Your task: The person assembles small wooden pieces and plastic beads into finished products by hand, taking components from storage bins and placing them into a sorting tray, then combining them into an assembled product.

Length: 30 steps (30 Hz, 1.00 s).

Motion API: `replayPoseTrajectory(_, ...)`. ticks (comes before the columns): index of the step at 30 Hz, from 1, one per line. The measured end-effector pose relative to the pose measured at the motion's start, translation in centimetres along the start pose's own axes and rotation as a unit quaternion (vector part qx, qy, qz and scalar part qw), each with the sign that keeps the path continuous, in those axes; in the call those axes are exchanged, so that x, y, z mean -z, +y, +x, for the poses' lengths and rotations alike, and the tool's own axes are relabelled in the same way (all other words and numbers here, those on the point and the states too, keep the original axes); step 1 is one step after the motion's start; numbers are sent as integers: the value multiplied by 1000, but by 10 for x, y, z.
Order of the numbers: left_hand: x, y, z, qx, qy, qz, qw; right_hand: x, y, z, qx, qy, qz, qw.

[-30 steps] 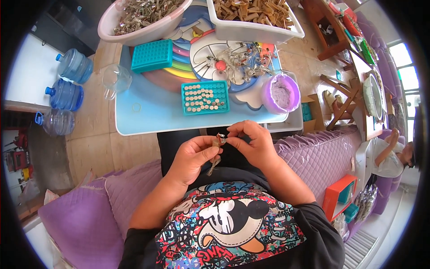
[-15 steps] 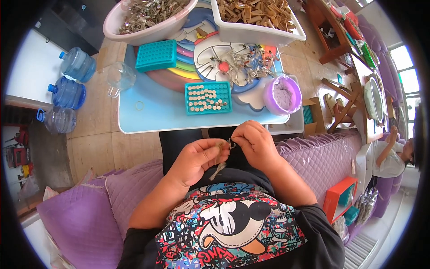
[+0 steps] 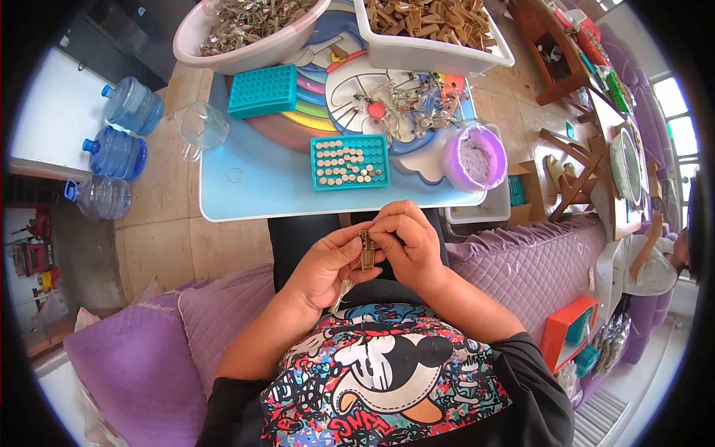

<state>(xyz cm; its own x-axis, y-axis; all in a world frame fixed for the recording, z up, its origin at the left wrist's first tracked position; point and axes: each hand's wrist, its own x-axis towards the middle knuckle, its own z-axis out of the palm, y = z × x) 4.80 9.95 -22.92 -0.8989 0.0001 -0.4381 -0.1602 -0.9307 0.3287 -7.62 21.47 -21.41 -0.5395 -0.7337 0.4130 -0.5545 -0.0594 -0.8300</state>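
Just in front of my lap, my left hand point(image 3: 322, 267) pinches a small brown plastic piece point(image 3: 367, 258), long and narrow with a hollow face. A bundle of pale thin strands point(image 3: 342, 292) hangs below the left fingers. My right hand point(image 3: 410, 246) is closed, its thumb and fingertips on the upper end of the brown piece. Whatever lies under those fingertips is hidden. Beyond the hands, a teal tray point(image 3: 318, 182) holds rows of small round silvery discs. A purple tub point(image 3: 496, 177) of greyish stuff stands to its right.
The hands work in front of a blue table point(image 3: 275, 200). Behind the tray lie a tangle of wired parts point(image 3: 428, 104) and another teal tray point(image 3: 261, 91). A pink basin point(image 3: 264, 46) and a white bin point(image 3: 428, 56) of brown pieces stand farther back. A clear jug point(image 3: 203, 127) is left.
My right hand has moved left against my left hand. The brown piece now shows upright between them, and the small coiled dark bit seen earlier at the right fingertips is out of sight.
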Motion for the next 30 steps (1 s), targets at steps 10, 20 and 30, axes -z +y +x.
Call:
replayPoseTrajectory(10, -9, 2, 2, -76, 52, 79, 993, 8, 1, 10, 117, -52, -137, 982)
replayPoseTrajectory(20, -10, 9, 12, -136, 82, 115, 981, 1, -1, 11, -20, -49, -24, 998)
replayPoseTrajectory(30, -15, 12, 11, -143, 100, 73, 982, 1, 9, 9, 74, -74, -102, 989)
